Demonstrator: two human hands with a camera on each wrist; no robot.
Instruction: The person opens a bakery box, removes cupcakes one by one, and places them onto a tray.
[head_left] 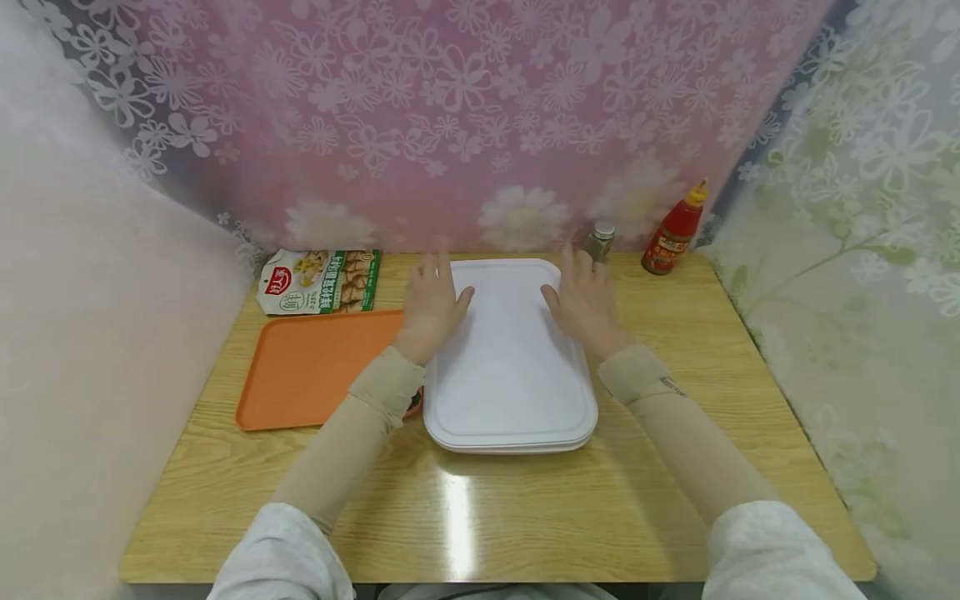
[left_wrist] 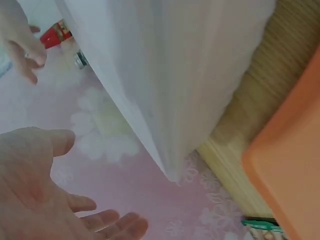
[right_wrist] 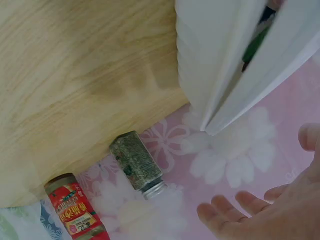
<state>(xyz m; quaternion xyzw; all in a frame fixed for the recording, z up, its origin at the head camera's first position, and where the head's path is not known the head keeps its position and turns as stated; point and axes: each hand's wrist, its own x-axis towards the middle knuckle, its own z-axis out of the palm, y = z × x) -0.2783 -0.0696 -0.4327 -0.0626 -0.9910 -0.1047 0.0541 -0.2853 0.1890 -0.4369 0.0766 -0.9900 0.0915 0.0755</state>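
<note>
A stack of white trays point(head_left: 510, 367) sits in the middle of the wooden table point(head_left: 675, 467), right in front of the person. The left hand point(head_left: 431, 304) is at the left edge of the stack, near the far end, and the right hand point(head_left: 585, 300) is at the right edge, across from it. Both hands are open, with straight, loose fingers; they hold nothing. One hand on each side looks like a good way to steady the stack or get ready to lift it, since the trays are wide.

In the right wrist view the top tray point(right_wrist: 280, 65) looks a little apart from the one under it at the corner.

An orange tray point(head_left: 315, 367) lies flat just left of the white stack, touching or almost touching it. Behind it is a food packet point(head_left: 318, 282). At the back right stand a small spice jar point(head_left: 600, 240) and a red sauce bottle point(head_left: 673, 230), close to the flowery wall point(head_left: 480, 125), out of the way of the hands
</note>
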